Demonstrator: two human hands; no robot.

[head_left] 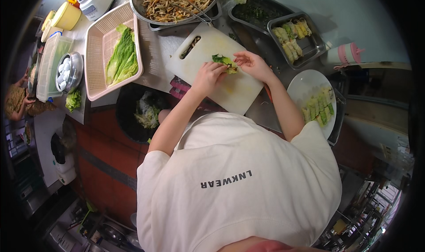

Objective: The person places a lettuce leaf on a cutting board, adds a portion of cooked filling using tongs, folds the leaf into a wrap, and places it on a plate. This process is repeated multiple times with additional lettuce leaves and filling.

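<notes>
A green lettuce leaf wrap (226,62), partly folded around a darker filling, lies on the white cutting board (195,68). My left hand (208,78) has its fingers closed on the wrap's left and near side. At the right end, my right hand (256,67) curls its fingers and thumb in against the leaf. Fingers hide part of the wrap. Beyond the board, a steel bowl of shredded, mixed filling (177,4) holds a pair of tongs (192,13).
A pink basket (91,52) with lettuce leaves (121,59) stands left. Right are a steel tray of rolls (291,65) and a white plate of rolls (305,81). A black bin (126,123) sits below the counter; a bowl of eggs (65,75) and another person (17,101) are far left.
</notes>
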